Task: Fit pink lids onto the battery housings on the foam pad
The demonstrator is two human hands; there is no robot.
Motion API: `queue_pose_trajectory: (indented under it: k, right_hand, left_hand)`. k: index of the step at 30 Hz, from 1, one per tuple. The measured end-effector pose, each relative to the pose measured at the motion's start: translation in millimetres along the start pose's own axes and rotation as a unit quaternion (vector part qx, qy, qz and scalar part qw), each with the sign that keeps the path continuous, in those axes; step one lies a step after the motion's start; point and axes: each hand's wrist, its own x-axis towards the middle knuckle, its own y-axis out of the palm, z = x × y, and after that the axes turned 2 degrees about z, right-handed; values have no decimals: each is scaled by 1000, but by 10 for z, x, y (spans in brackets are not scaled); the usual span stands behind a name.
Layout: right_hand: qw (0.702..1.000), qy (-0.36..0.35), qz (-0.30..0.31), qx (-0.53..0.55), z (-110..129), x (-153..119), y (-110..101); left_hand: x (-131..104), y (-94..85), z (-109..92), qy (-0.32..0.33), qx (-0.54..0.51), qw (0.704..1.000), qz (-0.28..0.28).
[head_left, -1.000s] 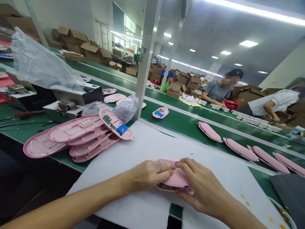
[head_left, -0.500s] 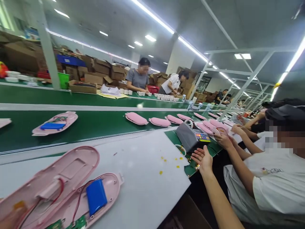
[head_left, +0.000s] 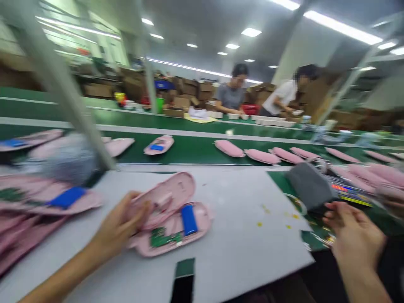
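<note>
The view is motion-blurred. My left hand [head_left: 121, 227] grips the left end of an opened pink case. Its upper half [head_left: 172, 193] lies tilted on the lower half [head_left: 202, 216], which carries a blue battery [head_left: 188, 219] and a green circuit board [head_left: 164, 238]. Both halves rest on a white mat [head_left: 240, 240]. My right hand [head_left: 356, 240] hovers far to the right with loosely spread fingers and nothing in it, just short of a grey device [head_left: 311, 185] with a coloured display [head_left: 347, 192].
A stack of pink shells [head_left: 34, 202] and a bag of small grey parts [head_left: 71, 160] sit at the left beside a slanted post [head_left: 63, 88]. Closed pink cases [head_left: 230, 148] ride the green conveyor [head_left: 189, 149]. Two people [head_left: 235, 90] work at the far side.
The pink case, held closed in both hands a second ago, now lies open in two halves. My right hand has left it and moved right toward the grey device. The view swung right, then partly back.
</note>
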Motion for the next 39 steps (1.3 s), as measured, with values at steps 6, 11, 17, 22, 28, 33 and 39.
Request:
queue_pose_trajectory:
  k: [6,11,17,22,28,33,39]
  right_hand:
    - [637,-450,622,-67,389,-1752,1405]
    - [400,-661,615,-158,68,-2276,2175]
    - [465,-500,715,-150,12,-2231,2023]
    - [586,-337,721,-155,32,-2345,1963]
    - [580,-360,708,-181,54,-2561,1965]
    - [586,-407,664,-225,13,-2649,1983]
    - [569,-528,573,-263,-82,-2693,2002]
  left_hand:
    - [-106,-46,43,-10,-76,996,49]
    - [-133,30,190,8,-200,980,8]
    - [-189,-22,280,43,-185,981,-26]
    - [-241,-127,267,75,-192,977,-51]
    - [-321,-118,262,37,-307,951,-25]
    - [-369,-94,233,4,-387,922,-8]
    - [-406,-109,277,-1,-420,908,4]
